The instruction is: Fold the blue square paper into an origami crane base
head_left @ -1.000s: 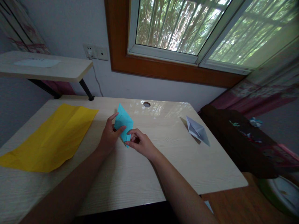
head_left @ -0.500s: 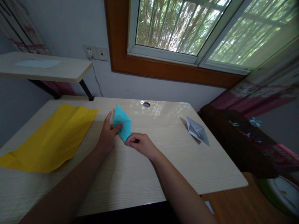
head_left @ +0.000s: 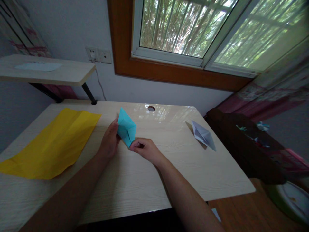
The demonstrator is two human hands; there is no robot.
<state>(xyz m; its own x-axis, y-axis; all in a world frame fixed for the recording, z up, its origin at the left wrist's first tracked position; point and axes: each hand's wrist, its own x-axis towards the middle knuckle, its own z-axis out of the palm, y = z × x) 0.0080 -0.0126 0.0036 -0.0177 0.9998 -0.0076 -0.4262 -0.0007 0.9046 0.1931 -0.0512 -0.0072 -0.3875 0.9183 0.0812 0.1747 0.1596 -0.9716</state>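
Both hands meet at the middle of the pale wooden tabletop (head_left: pixel 135 180), closed on a folded teal paper piece (head_left: pixel 126 127) that stands tilted, its point aimed up and away toward the window. The left hand (head_left: pixel 109 140) grips the piece from the left side, the fingers curled behind it and the thumb pressed against its near face. The right hand (head_left: pixel 144 149) is nearly closed into a loose fist, pinching the lower tip of the teal paper between thumb and fingers just above the tabletop. The two hands sit close together, almost touching, with only the paper's bottom corner between them. Off to the left, well apart from the hands, a large yellow sheet of paper (head_left: pixel 51 143) lies flat with creases showing across it. To the right, also well apart, a small white folded paper shape (head_left: pixel 203 135) rests on the tabletop near its far right edge. A round cable hole (head_left: pixel 151 108) sits near the far edge, just beyond the teal piece. A raised side shelf (head_left: pixel 48 69) stands over the far left corner, and a wall socket (head_left: pixel 98 54) with a cord hangs behind it. Nothing lies between the hands and the person. At the lower right a green-rimmed basin (head_left: pixel 288 199) sits on the floor; its contents are too blurred to tell.
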